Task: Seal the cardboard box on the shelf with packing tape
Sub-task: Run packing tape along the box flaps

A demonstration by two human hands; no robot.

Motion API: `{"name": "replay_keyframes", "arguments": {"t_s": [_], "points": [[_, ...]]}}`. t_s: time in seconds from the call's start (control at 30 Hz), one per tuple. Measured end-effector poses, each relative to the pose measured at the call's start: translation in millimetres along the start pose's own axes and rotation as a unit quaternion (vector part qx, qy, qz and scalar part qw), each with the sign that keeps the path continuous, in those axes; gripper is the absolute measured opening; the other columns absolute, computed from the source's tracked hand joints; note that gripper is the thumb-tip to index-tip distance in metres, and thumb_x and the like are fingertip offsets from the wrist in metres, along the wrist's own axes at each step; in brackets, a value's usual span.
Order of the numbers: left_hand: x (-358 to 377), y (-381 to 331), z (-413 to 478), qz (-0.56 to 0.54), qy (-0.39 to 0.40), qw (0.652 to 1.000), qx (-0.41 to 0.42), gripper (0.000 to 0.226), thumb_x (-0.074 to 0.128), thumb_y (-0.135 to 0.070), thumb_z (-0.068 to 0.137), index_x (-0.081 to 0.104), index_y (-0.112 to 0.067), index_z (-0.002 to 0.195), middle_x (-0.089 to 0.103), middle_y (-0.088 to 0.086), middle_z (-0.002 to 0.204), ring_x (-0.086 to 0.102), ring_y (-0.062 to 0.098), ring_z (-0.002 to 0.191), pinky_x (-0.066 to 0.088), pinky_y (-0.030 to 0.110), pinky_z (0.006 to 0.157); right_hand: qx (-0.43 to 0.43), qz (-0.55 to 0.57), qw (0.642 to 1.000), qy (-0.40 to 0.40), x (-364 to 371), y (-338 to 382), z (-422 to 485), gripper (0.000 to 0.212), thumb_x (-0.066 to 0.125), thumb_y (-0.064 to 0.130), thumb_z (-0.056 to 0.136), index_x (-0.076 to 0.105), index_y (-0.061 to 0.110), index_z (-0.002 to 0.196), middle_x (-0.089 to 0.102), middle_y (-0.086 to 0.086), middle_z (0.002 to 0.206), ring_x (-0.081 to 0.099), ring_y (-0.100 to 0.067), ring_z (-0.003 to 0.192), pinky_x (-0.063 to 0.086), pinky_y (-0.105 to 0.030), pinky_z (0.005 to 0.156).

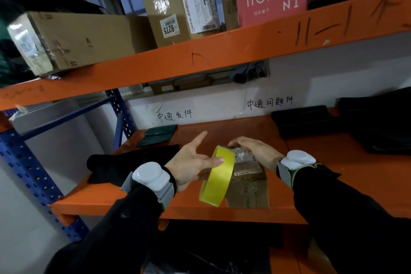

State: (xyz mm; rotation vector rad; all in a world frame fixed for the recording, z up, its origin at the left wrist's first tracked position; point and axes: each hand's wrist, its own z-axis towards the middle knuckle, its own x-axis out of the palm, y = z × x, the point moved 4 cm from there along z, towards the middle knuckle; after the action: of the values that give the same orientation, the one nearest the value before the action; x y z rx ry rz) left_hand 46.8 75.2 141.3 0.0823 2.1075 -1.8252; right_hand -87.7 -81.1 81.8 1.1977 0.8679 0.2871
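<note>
Closest to the camera are two dark sleeves, each with a pale round band on the wrist. The left hand (191, 162) holds a roll of yellow packing tape (218, 177). Its thumb presses on the roll's outer side and the lower fingers seem to go under or inside it, while the first finger points up and away. The roll is a smooth, shiny ring, standing tilted on its edge. Right behind it sits the small cardboard box (246, 181), near the front edge of the orange shelf (138, 198). The box is brown and rough, with a white paper label on top and some old clear tape down its front. The right hand (253, 149) lies flat on top of the box, fingers spread and curled a little, pressing it down and not gripping anything. No loose end of tape shows yet. To do this step well, the person probably needs to find the tape's end, stick it down on one side of the box, and pull it straight across the top seam while the right hand keeps the box from sliding. Left of the box lies a soft black cloth (131, 165). Farther back is a flat dark green packet (158, 134). On the upper shelf stand bigger cardboard boxes (178, 9).
</note>
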Motion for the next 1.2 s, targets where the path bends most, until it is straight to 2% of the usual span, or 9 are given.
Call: {"name": "replay_keyframes", "arguments": {"t_s": [0.1, 0.17, 0.27, 0.6, 0.73, 0.8, 0.9, 1.07, 1.2], "points": [[3.6, -2.6, 4.0, 0.001, 0.001, 1.0, -0.002, 0.097, 0.075, -0.01, 0.086, 0.015, -0.04, 0.156, 0.069, 0.004, 0.086, 0.066, 0.01, 0.091, 0.054, 0.019, 0.074, -0.012, 0.005, 1.0, 0.003, -1.3, -0.1, -0.6, 0.032, 0.038, 0.051, 0.095, 0.069, 0.051, 0.105, 0.059, 0.017, 0.133, 0.048, -0.011, 0.129, 0.03, -0.047, 0.114], [5.7, -4.0, 5.2, -0.001, -0.001, 1.0, -0.002, 0.096, 0.074, -0.008, 0.087, 0.015, -0.037, 0.157, 0.07, 0.0, 0.076, 0.068, 0.0, 0.07, 0.048, 0.01, 0.046, -0.018, 0.009, 1.0, -0.003, -3.3, 1.5, -2.0, 0.029, 0.042, 0.049, 0.098, 0.071, 0.049, 0.105, 0.06, 0.017, 0.133, 0.047, -0.009, 0.13, 0.03, -0.044, 0.115], [7.6, -2.6, 8.9, 0.016, -0.002, 1.0, -0.004, 0.096, 0.073, -0.007, 0.088, 0.013, -0.035, 0.158, 0.071, -0.012, 0.06, 0.065, -0.008, 0.058, 0.046, 0.009, 0.042, -0.038, 0.0, 0.999, -0.018, -5.4, 2.9, -4.2, 0.025, 0.05, 0.051, 0.096, 0.072, 0.045, 0.106, 0.065, 0.016, 0.125, 0.052, -0.009, 0.125, 0.034, -0.042, 0.112], [8.0, 4.4, 17.8, 0.041, 0.004, 0.999, -0.004, 0.103, 0.078, -0.01, 0.084, 0.011, -0.038, 0.157, 0.078, -0.004, 0.08, 0.073, 0.009, 0.081, 0.059, 0.027, 0.071, -0.085, 0.005, 0.996, -0.04, -6.6, 6.4, -6.4, 0.005, 0.069, 0.025, 0.09, 0.074, 0.023, 0.091, 0.073, 0.008, 0.096, 0.065, -0.007, 0.096, 0.046, -0.031, 0.097], [7.1, 9.2, 21.3, 0.064, 0.001, 0.998, -0.008, 0.102, 0.078, -0.009, 0.084, 0.012, -0.035, 0.157, 0.077, -0.006, 0.078, 0.072, 0.004, 0.082, 0.055, 0.019, 0.071, -0.092, -0.014, 0.994, -0.051, -5.6, 6.2, -4.5, 0.009, 0.066, 0.017, 0.091, 0.072, 0.022, 0.086, 0.071, 0.009, 0.087, 0.062, -0.003, 0.083, 0.045, -0.024, 0.082], [7.0, 11.9, 23.7, 0.077, -0.014, 0.997, -0.016, 0.102, 0.08, -0.016, 0.081, 0.015, -0.038, 0.156, 0.077, 0.002, 0.102, 0.069, 0.01, 0.1, 0.054, 0.026, 0.086, -0.095, -0.019, 0.994, -0.052, -4.1, 5.9, -2.7, 0.011, 0.066, 0.017, 0.09, 0.071, 0.024, 0.084, 0.072, 0.008, 0.089, 0.063, -0.007, 0.085, 0.046, -0.027, 0.084], [7.7, 13.9, 21.4, 0.1, -0.034, 0.994, -0.02, 0.097, 0.077, -0.026, 0.083, 0.017, -0.036, 0.157, 0.036, 0.009, 0.157, 0.04, 0.025, 0.14, 0.035, 0.039, 0.114, -0.093, -0.032, 0.994, -0.048, -0.9, 6.8, -0.6, 0.012, 0.066, 0.021, 0.09, 0.07, 0.027, 0.081, 0.07, 0.008, 0.09, 0.062, -0.01, 0.088, 0.044, -0.027, 0.084], [12.7, 14.1, 13.4, 0.152, -0.052, 0.987, -0.005, 0.08, 0.062, -0.037, 0.096, 0.014, -0.025, 0.159, 0.019, 0.003, 0.164, 0.023, 0.023, 0.149, 0.026, 0.035, 0.117, -0.1, -0.05, 0.993, -0.047, 4.0, 10.1, 0.6, 0.008, 0.066, 0.022, 0.091, 0.07, 0.021, 0.084, 0.069, 0.009, 0.089, 0.061, -0.006, 0.089, 0.042, -0.025, 0.085], [14.4, 9.2, 10.6, 0.212, -0.099, 0.972, 0.001, 0.074, 0.051, -0.041, 0.101, 0.014, -0.014, 0.159, 0.027, 0.011, 0.161, 0.03, 0.028, 0.146, 0.03, 0.031, 0.113, -0.106, -0.06, 0.992, -0.044, 7.9, 10.9, 2.3, 0.009, 0.065, 0.023, 0.093, 0.068, 0.021, 0.084, 0.067, 0.011, 0.084, 0.061, -0.007, 0.087, 0.044, -0.029, 0.084]]}}
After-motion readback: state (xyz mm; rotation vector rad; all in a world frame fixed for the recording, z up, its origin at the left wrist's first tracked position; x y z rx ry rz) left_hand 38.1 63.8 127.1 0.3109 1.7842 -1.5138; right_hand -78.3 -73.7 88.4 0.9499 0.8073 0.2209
